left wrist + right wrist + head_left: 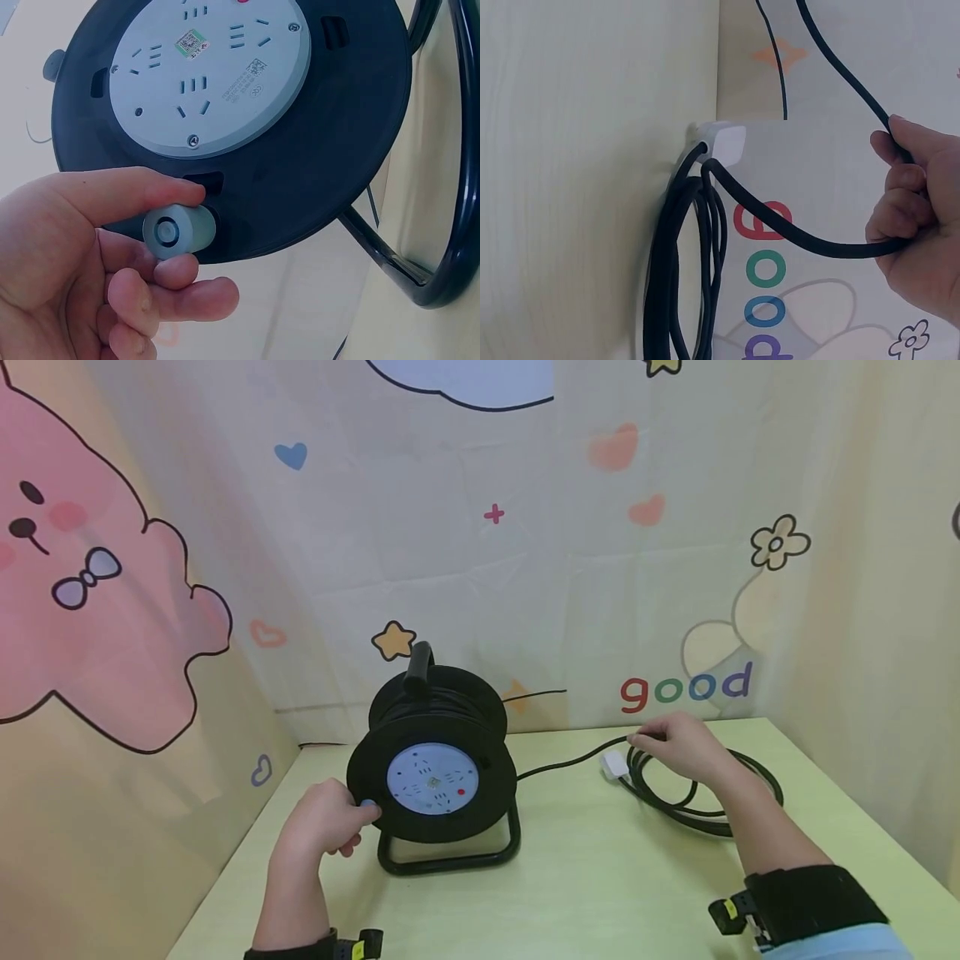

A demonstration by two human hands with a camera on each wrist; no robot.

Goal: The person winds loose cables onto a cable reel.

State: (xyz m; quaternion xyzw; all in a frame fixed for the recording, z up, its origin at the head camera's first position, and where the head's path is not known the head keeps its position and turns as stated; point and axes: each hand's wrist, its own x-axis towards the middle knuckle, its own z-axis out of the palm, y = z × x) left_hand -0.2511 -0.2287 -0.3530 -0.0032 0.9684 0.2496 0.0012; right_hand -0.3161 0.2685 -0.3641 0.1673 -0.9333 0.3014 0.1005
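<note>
A black cable reel (pixel 435 693) with a round white socket panel (pixel 432 779) stands on a black tube frame (pixel 450 865). At the reel's lower left, my left hand (pixel 322 818) pinches a small grey crank knob (pixel 180 230) between thumb and fingers. Out to the right, my right hand (pixel 686 747) grips the black cable (pixel 810 241), which runs from the reel into the curled fingers. Below that hand a loose coil of cable (pixel 690 817) lies on the table, and the white plug (pixel 615 766) sits at the coil's left side.
The pale table (pixel 600 877) meets a printed cloth backdrop (pixel 465 568) behind the reel. A carrying handle (pixel 418 670) sticks up from the reel's top. Cloth also lines the left and right sides.
</note>
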